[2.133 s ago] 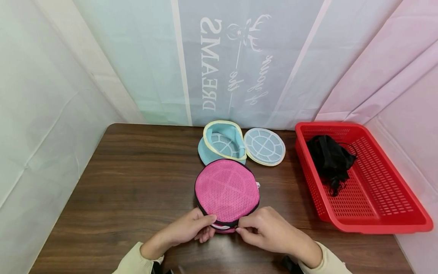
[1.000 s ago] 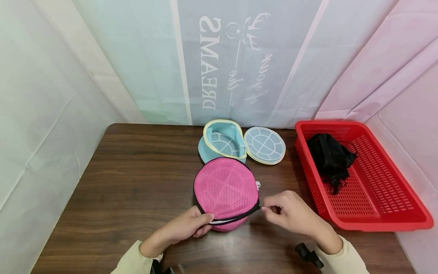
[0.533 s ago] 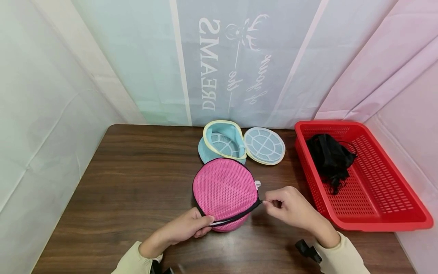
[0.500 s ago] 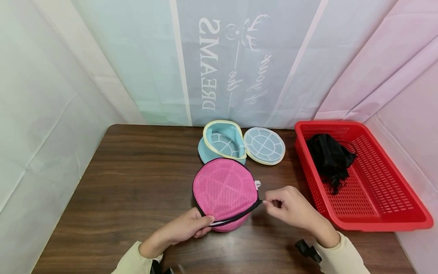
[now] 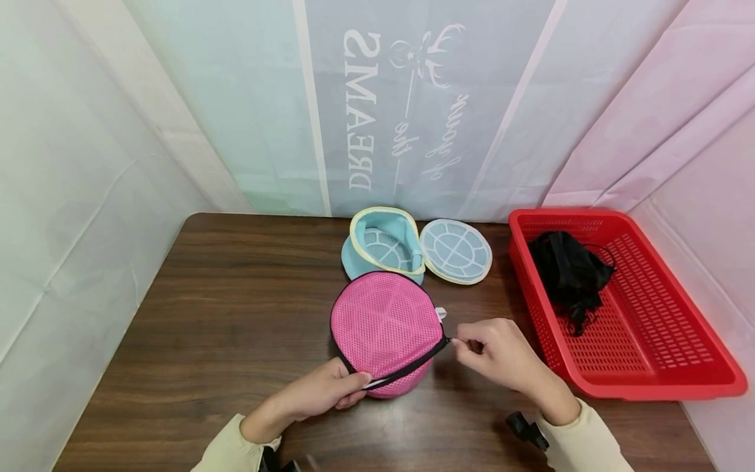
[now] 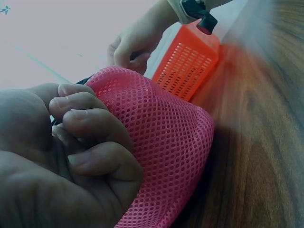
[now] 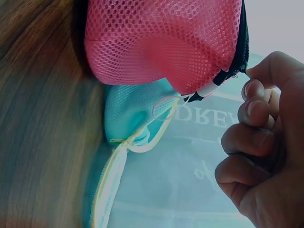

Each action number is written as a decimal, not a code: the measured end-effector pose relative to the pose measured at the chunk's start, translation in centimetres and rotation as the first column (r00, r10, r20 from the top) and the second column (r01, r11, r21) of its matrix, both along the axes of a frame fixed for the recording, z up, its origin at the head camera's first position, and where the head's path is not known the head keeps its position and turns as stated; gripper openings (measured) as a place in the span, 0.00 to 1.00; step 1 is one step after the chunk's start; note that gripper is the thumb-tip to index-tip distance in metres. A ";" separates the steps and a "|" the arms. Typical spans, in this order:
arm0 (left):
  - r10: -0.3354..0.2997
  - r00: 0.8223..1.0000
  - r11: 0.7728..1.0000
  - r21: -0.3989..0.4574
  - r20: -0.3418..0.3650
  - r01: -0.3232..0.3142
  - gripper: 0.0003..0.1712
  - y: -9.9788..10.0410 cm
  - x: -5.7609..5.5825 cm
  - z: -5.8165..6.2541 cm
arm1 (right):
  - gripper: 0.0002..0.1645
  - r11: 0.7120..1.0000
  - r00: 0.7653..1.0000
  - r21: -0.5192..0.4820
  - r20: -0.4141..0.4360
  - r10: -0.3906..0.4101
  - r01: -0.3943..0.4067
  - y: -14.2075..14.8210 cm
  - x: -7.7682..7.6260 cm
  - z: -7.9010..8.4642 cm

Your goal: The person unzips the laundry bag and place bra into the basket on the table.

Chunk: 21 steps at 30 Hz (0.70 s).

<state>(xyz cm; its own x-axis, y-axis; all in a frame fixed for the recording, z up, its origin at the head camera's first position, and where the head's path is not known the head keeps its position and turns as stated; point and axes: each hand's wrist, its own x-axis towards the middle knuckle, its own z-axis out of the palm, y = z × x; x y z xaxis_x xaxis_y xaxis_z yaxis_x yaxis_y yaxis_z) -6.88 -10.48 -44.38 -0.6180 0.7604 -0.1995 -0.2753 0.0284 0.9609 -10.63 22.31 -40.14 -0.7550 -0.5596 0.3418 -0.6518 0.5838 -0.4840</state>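
Observation:
A round pink mesh laundry bag (image 5: 386, 321) with a black zipper edge stands on the table. My left hand (image 5: 321, 393) grips its front rim, thumb on top and fingers curled underneath. Beside the thumb a narrow white gap shows along the edge. My right hand (image 5: 498, 351) pinches the zipper pull (image 7: 246, 72) at the bag's right side, drawing that edge out into a point. The pull is mostly covered by the fingertips. In the left wrist view, the bag's mesh side (image 6: 161, 123) bulges beyond my curled fingers (image 6: 95, 123).
Behind the pink bag stands an unzipped light-blue mesh bag (image 5: 354, 262), its round lid (image 5: 456, 252) laid out to the right. A red plastic basket (image 5: 649, 387) with a black cloth item (image 5: 566, 269) stands at the right. Curtains hang beyond the wooden table (image 5: 248, 314).
From the bag's front, my right hand has moved right and then slightly away along its edge with the zipper pull. My left hand keeps its grip on the front rim.

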 end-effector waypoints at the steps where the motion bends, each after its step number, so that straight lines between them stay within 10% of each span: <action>1: 0.002 1.000 1.000 -0.004 -0.001 -0.002 0.29 0.0 0.0 0.0 | 0.26 1.000 1.000 0.006 -0.001 -0.008 0.008 0.0 0.0 0.0; 21: -0.011 1.000 1.000 0.019 0.018 0.011 0.32 -0.7 0.0 -0.1 | 0.25 0.998 0.996 0.064 0.084 -0.024 0.018 0.0 0.7 -0.3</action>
